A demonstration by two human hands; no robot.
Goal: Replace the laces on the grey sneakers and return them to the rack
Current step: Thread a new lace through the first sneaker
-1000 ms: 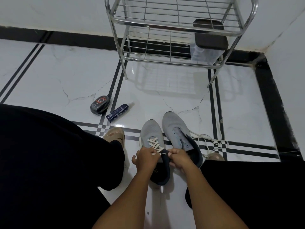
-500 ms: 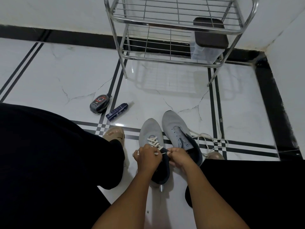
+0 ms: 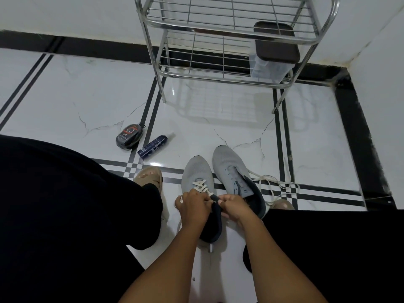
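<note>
Both hands, left (image 3: 192,206) and right (image 3: 234,206), fingers curled, pinch lace (image 3: 202,186) ends over the near sneaker (image 3: 196,171) on the floor (image 3: 87,95), braced for threading; second sneaker (image 3: 227,165) unlaced beside it, rack (image 3: 218,82) ahead.

A single head-worn wide-angle view looks steeply down from close above the person's lap, facing forward across the glossy white tiled floor (image 3: 65,101) toward the far chrome wire rack (image 3: 229,25).

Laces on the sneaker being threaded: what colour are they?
Cream-white laces, against the grey sneaker; the head view, the only one, shows them.
</note>
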